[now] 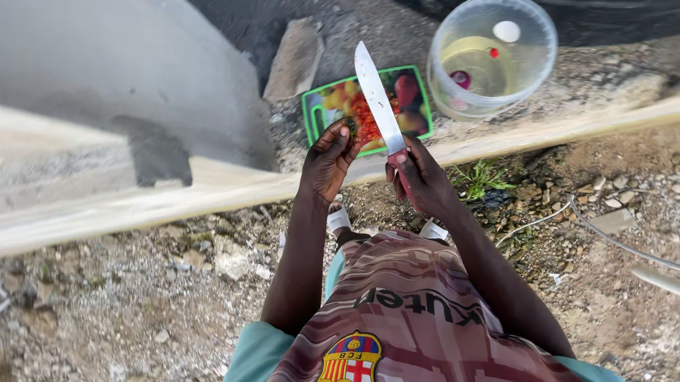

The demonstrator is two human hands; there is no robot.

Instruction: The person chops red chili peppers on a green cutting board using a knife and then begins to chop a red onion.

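My right hand grips the handle of a large kitchen knife, its white blade pointing up and away from me over the cutting board. My left hand pinches a small dark green piece of vegetable between the fingertips, just left of the blade's base. Below both hands lies a green-rimmed cutting board printed with colourful fruit, carrying a small heap of chopped red bits. I look down past my striped shirt.
A clear plastic bucket with yellowish liquid and small floating items stands right of the board. A flat stone lies left of it. A pale concrete kerb crosses the view; gravel, a weed and cables surround me.
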